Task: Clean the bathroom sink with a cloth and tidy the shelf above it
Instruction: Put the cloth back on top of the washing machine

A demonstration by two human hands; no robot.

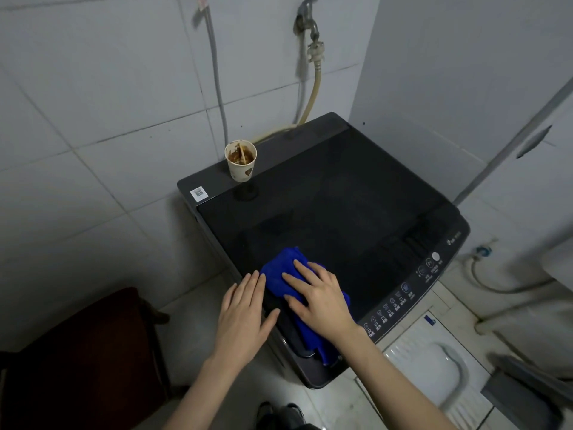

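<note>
— Well, where is the cloth (pixel 279 268) seen?
— It is spread over the near corner of the washer (pixel 341 206) lid and pressed down by the right hand (pixel 319 299), whose fingers are laid flat and splayed; nothing is gripped.
— And the left hand (pixel 243 315)?
— It is laid flat at the lid's edge, just beside the cloth, fingers straight; nothing is held.
— Anything else?
— A stained cup (pixel 241 159) is stood at the far corner, near a hose (pixel 313 94) on the wall.

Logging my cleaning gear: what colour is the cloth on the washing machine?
The cloth is bright blue, seen in the head view.
</note>
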